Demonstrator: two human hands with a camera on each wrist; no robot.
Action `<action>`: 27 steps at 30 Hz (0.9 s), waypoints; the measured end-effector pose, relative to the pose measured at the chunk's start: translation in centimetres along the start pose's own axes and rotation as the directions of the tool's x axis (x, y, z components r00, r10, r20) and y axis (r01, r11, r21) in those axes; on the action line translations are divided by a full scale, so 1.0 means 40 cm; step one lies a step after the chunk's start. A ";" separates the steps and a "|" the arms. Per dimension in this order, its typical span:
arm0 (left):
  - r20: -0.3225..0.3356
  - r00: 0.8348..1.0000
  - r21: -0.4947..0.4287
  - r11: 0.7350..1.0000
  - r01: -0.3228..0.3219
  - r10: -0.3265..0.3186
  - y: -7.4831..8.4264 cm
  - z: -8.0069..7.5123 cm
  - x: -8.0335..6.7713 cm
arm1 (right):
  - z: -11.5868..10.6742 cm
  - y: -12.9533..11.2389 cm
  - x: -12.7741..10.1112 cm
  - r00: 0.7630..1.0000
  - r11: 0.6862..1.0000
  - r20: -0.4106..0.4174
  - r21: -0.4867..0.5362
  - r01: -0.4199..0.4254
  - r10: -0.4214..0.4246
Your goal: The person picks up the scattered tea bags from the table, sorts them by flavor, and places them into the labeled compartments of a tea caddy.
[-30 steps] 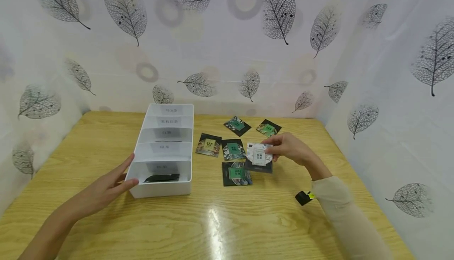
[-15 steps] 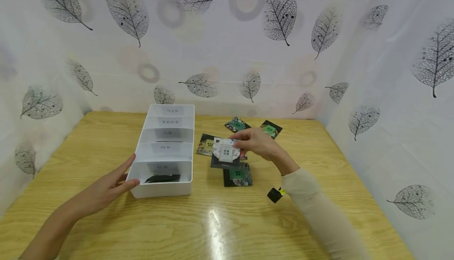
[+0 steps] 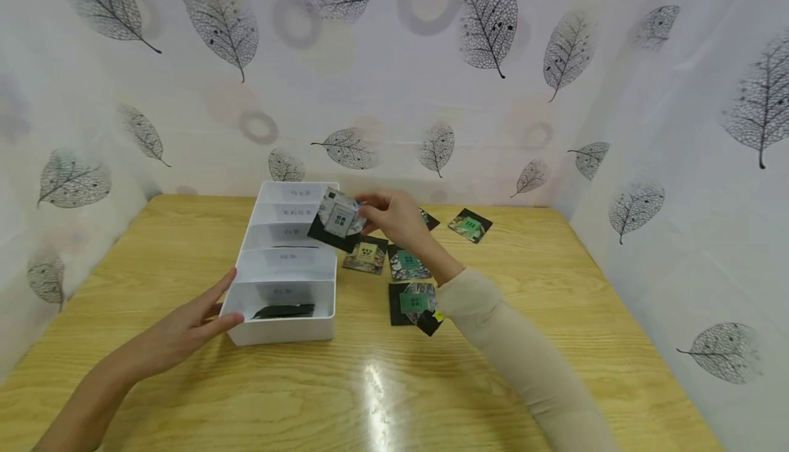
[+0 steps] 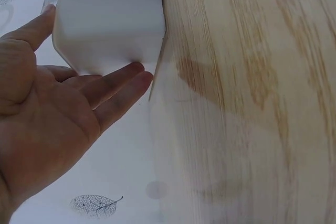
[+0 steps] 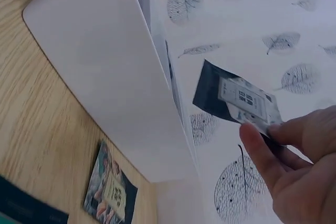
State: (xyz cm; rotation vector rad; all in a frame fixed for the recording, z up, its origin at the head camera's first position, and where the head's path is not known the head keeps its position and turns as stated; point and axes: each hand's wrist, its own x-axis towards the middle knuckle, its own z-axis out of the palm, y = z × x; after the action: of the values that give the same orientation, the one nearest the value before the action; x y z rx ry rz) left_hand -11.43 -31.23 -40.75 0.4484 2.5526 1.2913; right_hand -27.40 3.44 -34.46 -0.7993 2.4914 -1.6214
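Between thumb and fingers, my right hand (image 3: 391, 216) pinches a black-and-white tea sachet (image 3: 337, 220) by its right edge. The sachet is tilted, in the air over the right rim of a white compartment box (image 3: 283, 331). In the right wrist view, the same tea sachet (image 5: 236, 95) stands apart from the box wall (image 5: 105, 72). My left hand (image 3: 179, 329) rests on the box's near left corner, with extended fingers along its side and the thumb at the front rim. In the left wrist view, straight fingers (image 4: 121, 93) touch the white wall.
Dark sachets (image 3: 365, 255) with green or yellow labels lie right of the box, several in all; the sleeve (image 3: 524, 349) passes beside them. Labelled dividers (image 3: 283, 234) split the box, and black sachets (image 3: 283, 311) lie in its nearest compartment. A leaf-print curtain (image 3: 382, 96) backs the table.
My right hand has carried the pinched tea sachet leftward and up, from above the sachets on the table to the box's right rim. The left hand and box stay put.
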 end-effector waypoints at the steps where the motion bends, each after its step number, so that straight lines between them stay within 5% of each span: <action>1: -0.002 1.000 0.000 1.000 0.000 0.000 0.000 0.000 0.000 | 0.010 -0.006 0.006 0.999 1.000 -0.026 -0.005 0.031 -0.031; 10: 0.003 1.000 -0.006 1.000 0.007 -0.007 0.001 0.001 0.003 | 0.098 -0.022 0.033 0.968 0.948 -0.106 -0.253 0.194 -0.227; 22: 0.018 1.000 -0.029 0.999 0.020 -0.019 0.001 0.000 0.001 | 0.170 -0.027 0.004 0.918 0.814 0.128 -0.427 0.393 -0.376; 27: 0.012 1.000 -0.033 0.999 0.024 -0.023 0.001 0.001 0.001 | 0.180 -0.031 -0.006 0.909 0.801 0.212 -0.430 0.416 -0.359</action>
State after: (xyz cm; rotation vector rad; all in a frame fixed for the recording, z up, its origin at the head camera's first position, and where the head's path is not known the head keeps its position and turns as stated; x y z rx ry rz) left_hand -11.43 -31.17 -40.75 0.4172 2.5154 1.3164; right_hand -24.38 -2.83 -36.63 -1.5038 2.7958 -0.9870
